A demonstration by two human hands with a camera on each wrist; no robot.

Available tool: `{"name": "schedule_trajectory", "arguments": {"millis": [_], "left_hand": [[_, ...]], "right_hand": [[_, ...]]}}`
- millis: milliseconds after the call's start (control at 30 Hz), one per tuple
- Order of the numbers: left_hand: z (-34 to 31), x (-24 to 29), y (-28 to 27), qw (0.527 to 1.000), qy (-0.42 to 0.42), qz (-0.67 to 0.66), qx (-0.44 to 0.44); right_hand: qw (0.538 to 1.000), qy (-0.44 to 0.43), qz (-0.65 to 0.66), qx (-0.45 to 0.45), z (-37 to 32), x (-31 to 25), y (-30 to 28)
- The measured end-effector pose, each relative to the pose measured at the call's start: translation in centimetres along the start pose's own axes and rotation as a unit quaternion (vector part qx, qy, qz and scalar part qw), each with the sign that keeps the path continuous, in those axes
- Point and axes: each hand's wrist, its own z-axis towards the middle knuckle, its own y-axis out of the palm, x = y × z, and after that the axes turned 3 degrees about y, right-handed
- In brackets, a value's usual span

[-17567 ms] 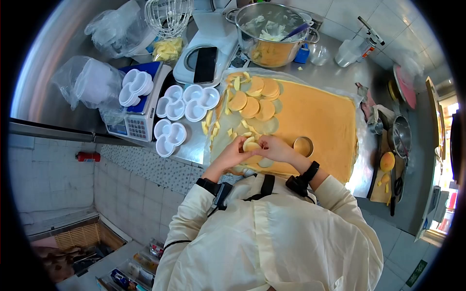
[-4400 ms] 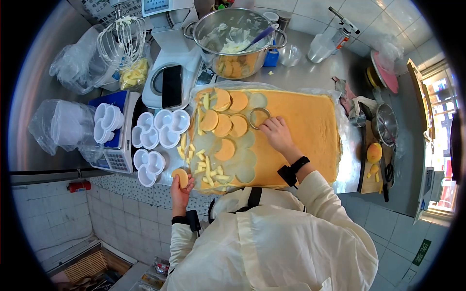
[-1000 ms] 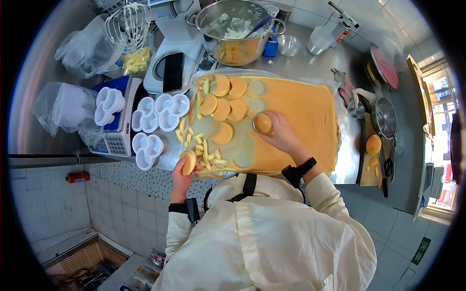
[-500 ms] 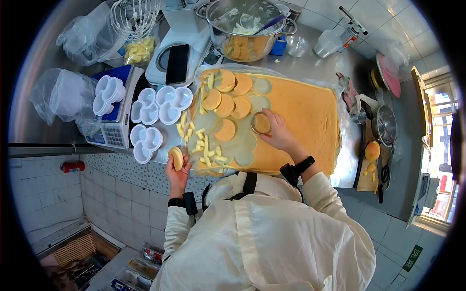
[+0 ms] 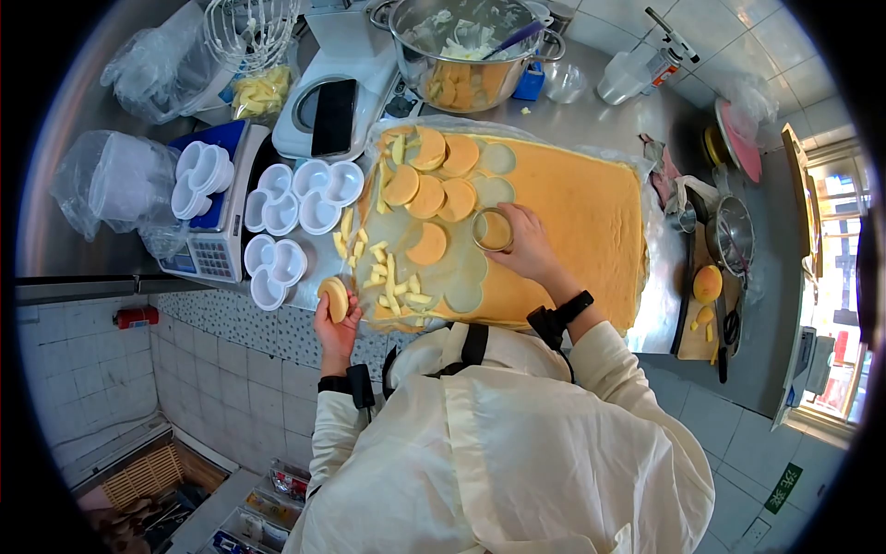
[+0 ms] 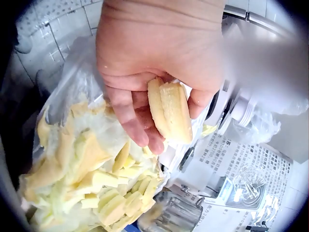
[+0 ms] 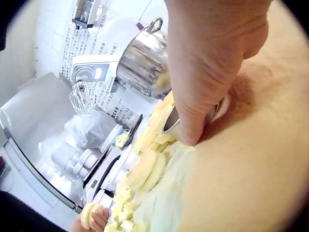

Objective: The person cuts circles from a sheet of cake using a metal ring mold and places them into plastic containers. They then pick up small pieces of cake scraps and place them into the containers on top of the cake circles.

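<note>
My left hand (image 5: 338, 327), near the table's front left edge, grips a small stack of round cake pieces (image 5: 333, 299); the left wrist view shows the stacked pieces (image 6: 170, 110) between fingers and thumb. On the cake sheet (image 5: 581, 231), my right hand (image 5: 530, 246) holds the metal ring cutter (image 5: 476, 231) by its side, close to the cut-out edge. The right wrist view shows the thumb against the cutter (image 7: 172, 121). Cut rounds (image 5: 425, 197) lie left of it on the liner, with pale yellow strips (image 5: 391, 288) nearer the front.
White three-part moulds (image 5: 319, 196) stand left of the sheet, beside a scale (image 5: 214, 253). A phone (image 5: 334, 117) lies on a white machine at the back. A large steel pot (image 5: 457, 83) stands behind the sheet. A board with fruit (image 5: 707, 284) is at the right.
Compared with a second ago, the round inside the cutter is gone from view, and the liner shows there. The left hand has shifted slightly left with its stack. The head view has shifted a little.
</note>
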Motion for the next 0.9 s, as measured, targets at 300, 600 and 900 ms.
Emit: {"name": "schedule_trajectory", "arguments": {"millis": [300,600,900], "left_hand": [[-0.2,0.1,0.3,1.0,-0.005,0.011,0.001],[-0.1,-0.1,0.0,1.0,-0.007,0.017,0.006],[-0.3,0.0,-0.3,0.999,-0.009,0.032,0.013]], "right_hand": [[1.0,0.009,-0.015,-0.026,0.0,0.0,0.0],[0.994,0.067,0.017,0.086,3.0,-2.7,0.0],[0.975,0.016,-0.204,0.087,4.3,-3.6,3.9]]}}
